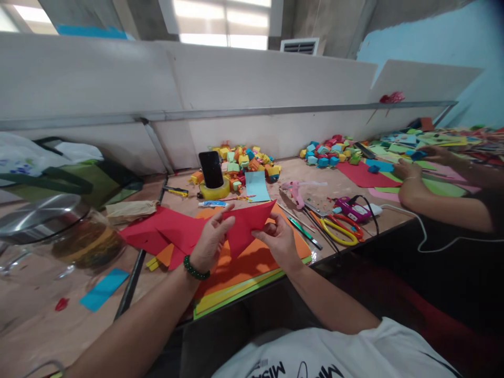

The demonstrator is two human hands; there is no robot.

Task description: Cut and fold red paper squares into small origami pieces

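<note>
A folded sheet of red paper (244, 229), pointed at its upper right, is held up between my hands above a stack of orange paper (240, 266). My left hand (212, 239), with a green bead bracelet (196, 269) at the wrist, has its thumb and fingers at the paper's left edge. At the lower right edge, my right hand (279, 239) pinches the sheet between thumb and fingers. More folded red paper (173, 231) lies left of my left hand, with a small orange piece (165, 255) by it.
A phone (211, 169) stands upright in a yellow tape roll. Scissors (338, 231), a glue gun (294, 193) and a green cutter (305, 233) lie to the right. A glass teapot (88, 247) is at left. A co-worker's hands (409, 176) handle paper at far right.
</note>
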